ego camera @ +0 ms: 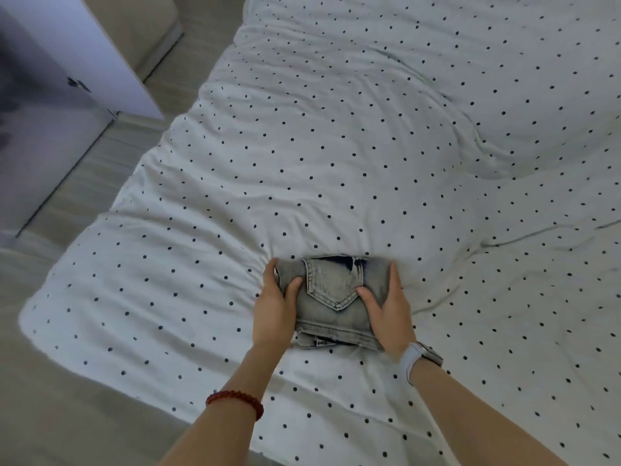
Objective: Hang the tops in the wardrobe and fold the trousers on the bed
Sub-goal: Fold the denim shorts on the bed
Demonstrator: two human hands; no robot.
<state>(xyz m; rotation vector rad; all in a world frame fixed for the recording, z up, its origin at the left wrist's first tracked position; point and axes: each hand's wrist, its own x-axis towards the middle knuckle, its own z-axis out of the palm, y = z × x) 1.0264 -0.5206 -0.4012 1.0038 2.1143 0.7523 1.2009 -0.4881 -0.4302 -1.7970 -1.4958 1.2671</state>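
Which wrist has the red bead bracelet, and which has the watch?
The left forearm wears the red bead bracelet; the right wrist wears the pale-strapped watch. Both hands grip the folded jeans.

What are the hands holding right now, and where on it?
Folded jeans on the bed: left hand grips the left edge, right hand the right edge.

Pale wood-look floor (50,381); white cabinet (50,129) upper left; beige furniture (141,25) behind.

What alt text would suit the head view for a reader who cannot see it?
Two hands, left hand and right hand, grip the sides of folded jeans on a bed with a dotted white cover. A wardrobe stands far left.
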